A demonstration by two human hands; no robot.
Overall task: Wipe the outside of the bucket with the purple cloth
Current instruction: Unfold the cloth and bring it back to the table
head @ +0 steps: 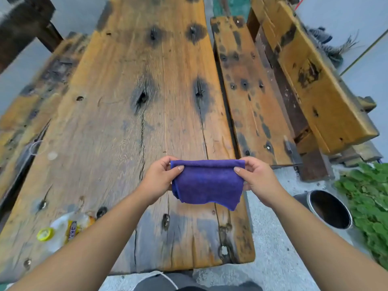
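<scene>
Both hands are up over the bench (pixel 126 122), the left hand (pixel 160 177) and the right hand (pixel 255 177) each pinching a top corner of the folded purple cloth (pixel 207 183), which hangs between them clear of the wood. The bucket (pixel 327 208) sits down on the ground to the right, well apart and untouched, dark mouth up. The risk, I'd say: a light corner pinch could let the cloth slip or unfold during the reach down, and a one-handed wipe might tip the bucket.
</scene>
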